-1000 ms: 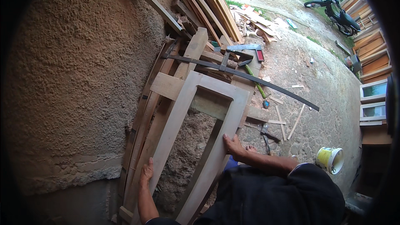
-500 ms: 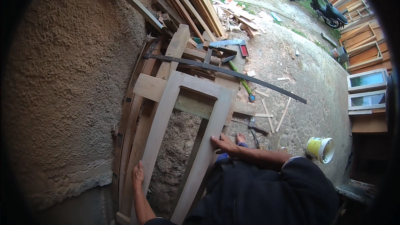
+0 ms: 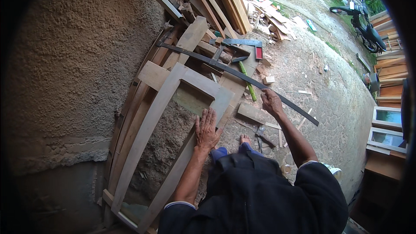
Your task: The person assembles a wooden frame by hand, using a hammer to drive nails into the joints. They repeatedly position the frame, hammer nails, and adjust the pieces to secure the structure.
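A pale wooden frame (image 3: pixel 149 119), rectangular with an open middle, lies tilted across boards in front of me. My left hand (image 3: pixel 207 132) rests on its right rail, fingers stretched out and flat. My right hand (image 3: pixel 271 104) is off the frame, its fingers curled beside the long dark bar clamp (image 3: pixel 294 106); whether they grip anything is hidden. Just left of that hand lies a hammer (image 3: pixel 248 76) with a green handle, partly under the clamp's bar. Beyond the clamp sits a try square (image 3: pixel 245 42) with a blue-grey blade and red-marked stock.
A rough earthen wall (image 3: pixel 86 60) rises at the left. Long planks (image 3: pixel 216 0) lean near a scrap wood pile (image 3: pixel 273 17). A second hammer (image 3: pixel 265 138) and offcuts (image 3: pixel 251 112) lie on the floor by my feet. A motorcycle (image 3: pixel 362 26) and stacked frames (image 3: pixel 390 73) stand at the far right.
My left hand has moved from the frame's left rail to its right rail. My right hand has let go of that rail and moved forward and right to the clamp. The frame has shifted and turned slightly.
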Tool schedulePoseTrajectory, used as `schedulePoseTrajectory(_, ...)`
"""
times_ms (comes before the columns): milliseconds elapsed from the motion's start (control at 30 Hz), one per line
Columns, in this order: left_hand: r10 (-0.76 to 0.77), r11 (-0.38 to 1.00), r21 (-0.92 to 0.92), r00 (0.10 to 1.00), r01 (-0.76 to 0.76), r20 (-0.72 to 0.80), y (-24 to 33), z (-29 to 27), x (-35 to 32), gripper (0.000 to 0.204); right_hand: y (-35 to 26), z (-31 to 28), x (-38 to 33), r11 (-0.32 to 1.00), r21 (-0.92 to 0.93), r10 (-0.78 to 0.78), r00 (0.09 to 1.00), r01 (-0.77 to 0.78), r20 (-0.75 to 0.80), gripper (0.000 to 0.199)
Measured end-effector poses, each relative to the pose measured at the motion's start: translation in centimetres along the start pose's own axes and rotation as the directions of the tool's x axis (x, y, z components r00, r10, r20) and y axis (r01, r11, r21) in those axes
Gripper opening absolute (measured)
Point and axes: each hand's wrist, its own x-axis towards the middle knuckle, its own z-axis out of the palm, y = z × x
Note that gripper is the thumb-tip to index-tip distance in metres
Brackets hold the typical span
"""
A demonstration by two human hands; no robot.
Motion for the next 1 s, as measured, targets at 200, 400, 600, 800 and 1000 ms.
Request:
schedulePoseTrajectory(200,-0.001,0.999,0.033,1.000,0.001,0.015,4.5,2.9,6.1,0.091,4.2,-0.2,1.8,0.993,-0.032,-0.119,0.992,0.118,-0.045,0.035)
schedulePoseTrajectory(400,-0.058,0.993,0.105,0.995,0.049,0.081,3.4,1.4,0.1,0.090,4.9,-0.4,5.1,0.949,-0.259,-0.131,0.972,0.179,0.194,0.048)
schedulePoseTrajectory(600,-0.313,0.944,0.097,0.948,0.317,-0.049,2.4,0.3,-5.4,0.086,5.2,-0.2,10.0,0.994,0.063,-0.105,0.838,0.084,0.536,0.050)
schedulePoseTrajectory(800,-0.471,0.872,0.084,0.873,0.483,-0.125,2.0,0.6,-4.6,0.090,5.3,0.7,10.6,0.981,0.164,-0.164,0.880,0.100,0.445,0.051)
schedulePoseTrajectory(1000,-0.448,0.885,0.094,0.888,0.456,-0.102,3.1,0.6,-5.4,0.087,3.5,-0.2,8.3,0.987,0.041,-0.158,0.934,0.153,0.319,0.053)
